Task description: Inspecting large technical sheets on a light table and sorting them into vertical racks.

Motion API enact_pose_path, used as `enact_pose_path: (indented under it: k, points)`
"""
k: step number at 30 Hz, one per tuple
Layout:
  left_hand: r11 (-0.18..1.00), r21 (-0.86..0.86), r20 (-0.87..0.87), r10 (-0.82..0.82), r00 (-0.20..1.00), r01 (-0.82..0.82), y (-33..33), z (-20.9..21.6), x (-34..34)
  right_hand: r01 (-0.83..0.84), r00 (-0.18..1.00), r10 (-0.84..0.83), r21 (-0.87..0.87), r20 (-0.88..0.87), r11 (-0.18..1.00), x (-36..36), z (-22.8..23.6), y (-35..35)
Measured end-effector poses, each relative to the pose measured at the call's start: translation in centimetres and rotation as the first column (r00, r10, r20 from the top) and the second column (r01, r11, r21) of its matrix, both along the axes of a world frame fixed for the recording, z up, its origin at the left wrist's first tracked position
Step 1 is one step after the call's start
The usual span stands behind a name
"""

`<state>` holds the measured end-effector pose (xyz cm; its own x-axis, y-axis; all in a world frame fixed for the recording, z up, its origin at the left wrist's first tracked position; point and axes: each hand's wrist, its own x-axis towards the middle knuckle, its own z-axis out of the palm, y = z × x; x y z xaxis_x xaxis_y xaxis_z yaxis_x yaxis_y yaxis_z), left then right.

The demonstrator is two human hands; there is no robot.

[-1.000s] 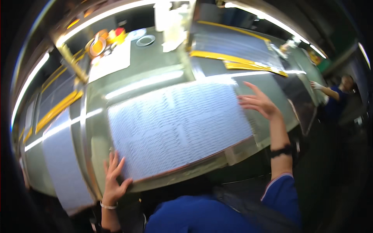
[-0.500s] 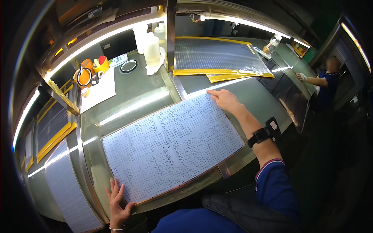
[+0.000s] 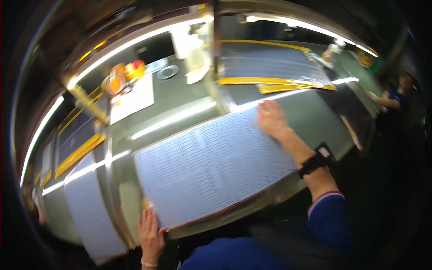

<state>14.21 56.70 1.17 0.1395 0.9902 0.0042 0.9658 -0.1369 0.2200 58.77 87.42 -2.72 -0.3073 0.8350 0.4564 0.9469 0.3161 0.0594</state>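
A large pale flat panel (image 3: pixel 211 171) with rows of fine dark marks and a coppery edge lies on the greenish bench in front of me. At its near left corner is my left hand (image 3: pixel 151 231), open, with fingers stretched along the side edge and the thumb at the front edge. My right hand (image 3: pixel 271 119) rests at the far right corner, its fingertips on or over the edge. Motion blur smears those fingers, so their grip on the panel is unclear. A black strapped device (image 3: pixel 316 163) sits on my right wrist.
Yellow-edged framed screens (image 3: pixel 270 63) lie beyond the panel. At the back are white bottles (image 3: pixel 194 54), a tape roll (image 3: pixel 168 72), orange tubs (image 3: pixel 116 83) and a white sheet (image 3: pixel 137 99). Another pale panel (image 3: pixel 92 202) lies left. A person (image 3: pixel 398 99) stands far right.
The whole view has shifted, moving the scene rightward in the picture, and is now blurred. Both hands remain at the same panel corners; the left fingers are closer together.
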Motion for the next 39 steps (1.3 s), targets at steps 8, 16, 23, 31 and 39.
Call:
enact_pose_path:
  k: [8, 16, 23, 31, 39]
  points:
    - [0.994, 0.07, -0.161, -0.066, 0.985, 0.078, 4.5, 1.8, 3.6, 0.13, 0.981, -0.171, -0.345, -0.092, 0.93, 1.3, -0.9, -1.1]
    - [0.924, 0.379, -0.096, 0.089, 0.991, -0.046, 16.4, -4.1, -1.7, 0.141, 0.979, -0.183, -0.343, -0.091, 0.928, 0.4, -0.8, -1.6]
    - [0.902, 0.416, 0.051, 0.107, 0.993, -0.118, 18.8, -4.0, -1.1, -0.059, 0.932, -0.021, -0.209, -0.362, 0.976, 3.0, -1.9, -1.9]
    - [0.913, 0.389, -0.015, 0.142, 0.99, -0.125, 20.7, -6.4, -2.8, 0.0, 0.941, -0.186, -0.547, -0.284, 0.837, 10.1, 2.7, -15.0]
    - [0.881, 0.455, -0.01, 0.152, 0.988, -0.131, 19.3, -8.3, -4.4, 0.023, 0.916, -0.246, -0.571, -0.316, 0.821, 9.9, 2.1, -16.4]
